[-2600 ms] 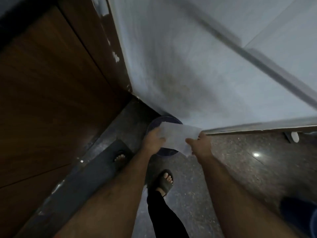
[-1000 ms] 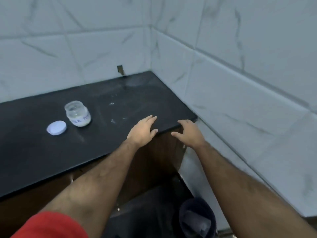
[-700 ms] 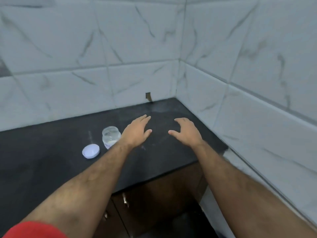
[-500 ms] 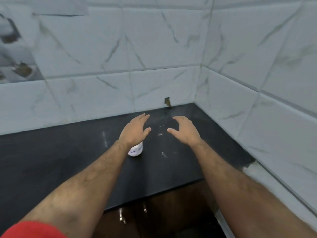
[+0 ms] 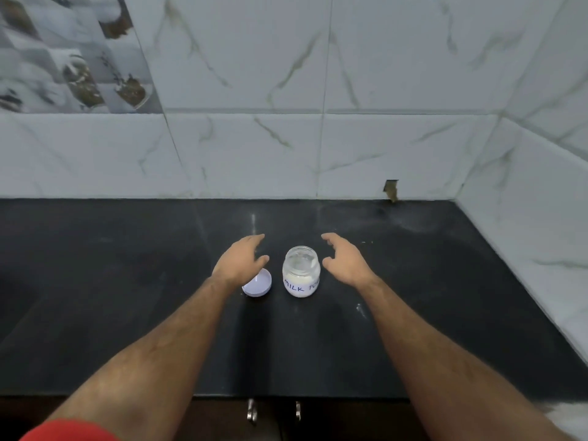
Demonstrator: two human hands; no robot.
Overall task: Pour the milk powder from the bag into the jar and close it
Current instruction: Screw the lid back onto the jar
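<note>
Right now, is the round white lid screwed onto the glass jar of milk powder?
No, the round white lid lies on the black counter beside the open glass jar.

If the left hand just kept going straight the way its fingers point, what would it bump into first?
Probably nothing close. The left hand points away from the person, passing left of the open jar, with the lid beneath its wrist. Bare black counter lies ahead, then the tiled wall. Its height is unclear.
</note>
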